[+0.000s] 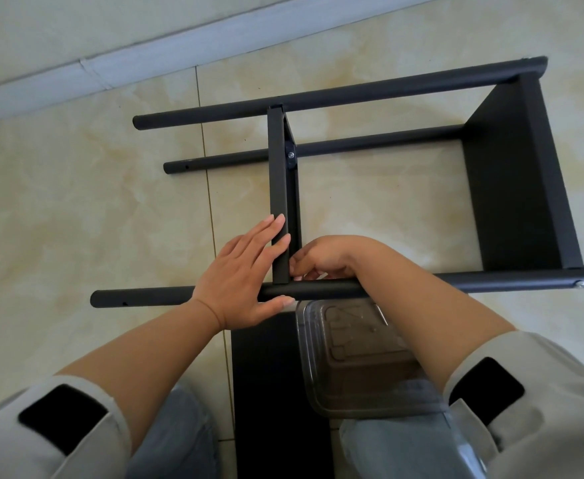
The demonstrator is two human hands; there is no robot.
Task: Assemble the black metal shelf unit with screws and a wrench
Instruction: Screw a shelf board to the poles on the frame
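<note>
Shelf unit (511, 174) lying on its side on the floor (76, 219), tubes running left to right. Middle shelf panel (279, 188) stands edge-up, its long axis crossing from far tube to near tube (318, 289). Left hand (245, 271), fingers straight, presses flat against the panel's near end. Right hand (321, 259), curled at the panel-tube joint just right of it, possibly pinching a screw; contents hidden
</note>
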